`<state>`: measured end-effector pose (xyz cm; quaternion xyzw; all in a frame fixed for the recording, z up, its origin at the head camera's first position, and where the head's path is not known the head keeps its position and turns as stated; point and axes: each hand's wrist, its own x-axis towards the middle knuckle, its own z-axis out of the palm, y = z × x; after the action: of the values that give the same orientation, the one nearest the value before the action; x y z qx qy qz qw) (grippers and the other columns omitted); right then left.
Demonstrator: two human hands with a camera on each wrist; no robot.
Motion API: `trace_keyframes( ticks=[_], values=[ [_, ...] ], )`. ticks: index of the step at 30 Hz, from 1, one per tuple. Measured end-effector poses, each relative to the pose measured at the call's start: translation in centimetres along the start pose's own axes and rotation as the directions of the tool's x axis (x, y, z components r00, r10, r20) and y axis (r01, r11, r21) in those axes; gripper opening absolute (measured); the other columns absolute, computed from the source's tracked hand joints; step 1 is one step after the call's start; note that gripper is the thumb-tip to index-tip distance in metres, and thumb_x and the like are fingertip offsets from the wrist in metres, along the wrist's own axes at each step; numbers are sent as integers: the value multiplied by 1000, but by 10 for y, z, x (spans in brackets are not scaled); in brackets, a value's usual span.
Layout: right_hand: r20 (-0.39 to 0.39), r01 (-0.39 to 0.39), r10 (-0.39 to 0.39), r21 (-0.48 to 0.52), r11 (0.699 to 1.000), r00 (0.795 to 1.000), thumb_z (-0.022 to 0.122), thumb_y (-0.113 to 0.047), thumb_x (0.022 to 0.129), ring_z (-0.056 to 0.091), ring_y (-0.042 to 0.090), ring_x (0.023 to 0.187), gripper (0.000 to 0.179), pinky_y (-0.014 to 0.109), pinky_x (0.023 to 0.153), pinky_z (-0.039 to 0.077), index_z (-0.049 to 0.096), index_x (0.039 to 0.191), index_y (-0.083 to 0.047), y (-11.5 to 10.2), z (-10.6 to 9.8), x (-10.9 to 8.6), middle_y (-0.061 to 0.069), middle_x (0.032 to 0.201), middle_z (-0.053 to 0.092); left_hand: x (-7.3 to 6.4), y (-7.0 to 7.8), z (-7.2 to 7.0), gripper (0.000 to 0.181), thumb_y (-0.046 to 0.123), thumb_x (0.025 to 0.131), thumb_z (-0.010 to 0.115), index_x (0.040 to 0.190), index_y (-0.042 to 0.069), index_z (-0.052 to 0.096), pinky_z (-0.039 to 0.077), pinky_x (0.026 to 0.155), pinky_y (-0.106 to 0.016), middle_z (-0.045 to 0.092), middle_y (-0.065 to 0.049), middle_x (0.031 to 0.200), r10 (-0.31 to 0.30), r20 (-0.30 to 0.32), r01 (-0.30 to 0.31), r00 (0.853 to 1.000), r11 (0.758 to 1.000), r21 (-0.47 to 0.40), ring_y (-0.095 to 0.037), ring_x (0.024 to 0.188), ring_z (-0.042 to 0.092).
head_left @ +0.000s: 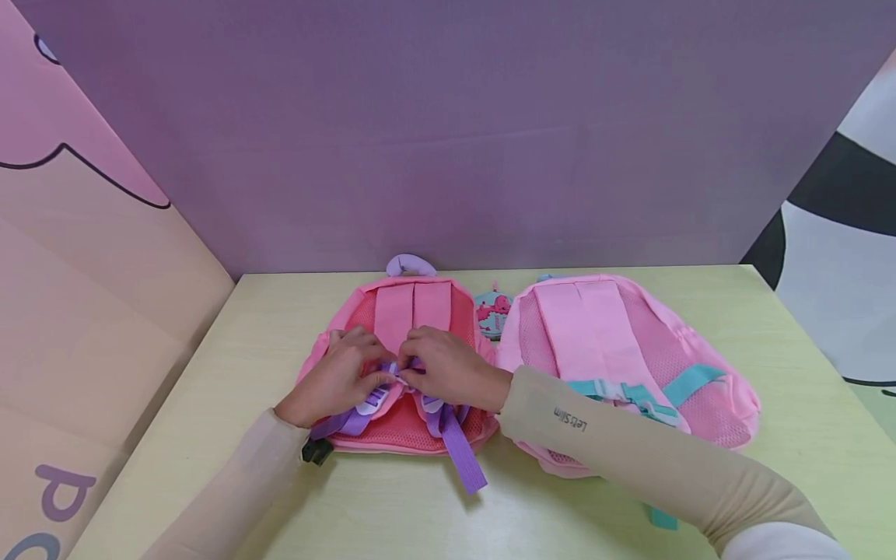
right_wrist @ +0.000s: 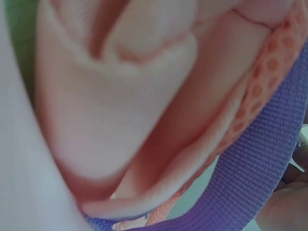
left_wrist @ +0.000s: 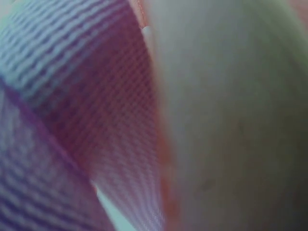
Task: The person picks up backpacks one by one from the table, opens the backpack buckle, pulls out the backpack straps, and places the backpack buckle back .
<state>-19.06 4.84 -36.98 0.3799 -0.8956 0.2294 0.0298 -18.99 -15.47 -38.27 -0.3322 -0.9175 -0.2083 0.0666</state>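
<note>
A coral-pink backpack [head_left: 458,311] lies on the table with its shoulder straps facing up and a lilac handle [head_left: 411,264] at the top. Over its middle, my left hand [head_left: 343,373] pinches one side of the purple chest strap at the small buckle [head_left: 394,369]. From the other side my right hand [head_left: 448,369] pinches the same strap, its fingertips close to the left ones. Below them are pale strap adjusters [head_left: 372,401] and a loose purple webbing end [head_left: 462,455]. Purple webbing [left_wrist: 106,96] fills much of the left wrist view; the fingers hide most of the buckle.
To the right lies a light pink backpack [head_left: 602,327] with teal straps [head_left: 693,381], under my right forearm. A round teal-and-pink piece [head_left: 493,311] sits between the bags. A purple panel [head_left: 448,140] rises behind the table [head_left: 266,311].
</note>
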Motion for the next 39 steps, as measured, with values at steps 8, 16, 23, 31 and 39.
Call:
trace_keyframes(
  ticks=[8, 16, 23, 31, 39],
  values=[
    [4, -14, 14, 12, 1000, 1000, 72, -18, 84, 48, 7, 78, 4, 22, 70, 43, 70, 88, -17, 1, -2, -1, -10, 85, 56, 0, 0, 1, 29, 23, 73, 83, 98, 13, 74, 26, 82, -41, 65, 4, 90, 1, -9, -1, 1000, 1000, 1, -14, 95, 51],
    [5, -19, 19, 10, 1000, 1000, 72, -18, 84, 49, 7, 79, 4, 22, 70, 44, 70, 88, -17, 1, -2, -2, -9, 86, 57, -1, -1, 1, 28, 22, 73, 83, 97, 13, 74, 27, 81, -41, 65, 5, 90, 20, -14, -20, 1000, 1000, -9, -14, 94, 51],
    [-13, -12, 12, 11, 1000, 1000, 71, -16, 84, 49, 7, 79, 4, 22, 71, 44, 70, 87, -17, 2, -5, -4, -9, 86, 57, -1, -2, 1, 26, 22, 74, 82, 97, 12, 74, 27, 81, -42, 65, 4, 90, 30, -19, -30, 999, 999, -15, -14, 94, 52],
    [-19, -27, 27, 23, 999, 999, 71, -18, 84, 50, 8, 79, 4, 23, 70, 44, 68, 87, -17, 4, -13, -9, -10, 86, 56, -1, -2, 2, 25, 22, 74, 82, 95, 12, 74, 26, 82, -42, 65, 5, 89, 14, -26, -14, 1000, 1000, -10, -14, 93, 51],
    [-1, -170, 170, 42, 985, 985, 73, -17, 84, 55, 11, 84, 17, 27, 71, 46, 66, 100, -16, 4, -27, -19, -6, 92, 59, -1, -2, 2, 22, 22, 74, 82, 93, 14, 73, 25, 82, -40, 64, 7, 87, -3, -16, 2, 1000, 1000, -22, -12, 92, 50]
  ],
)
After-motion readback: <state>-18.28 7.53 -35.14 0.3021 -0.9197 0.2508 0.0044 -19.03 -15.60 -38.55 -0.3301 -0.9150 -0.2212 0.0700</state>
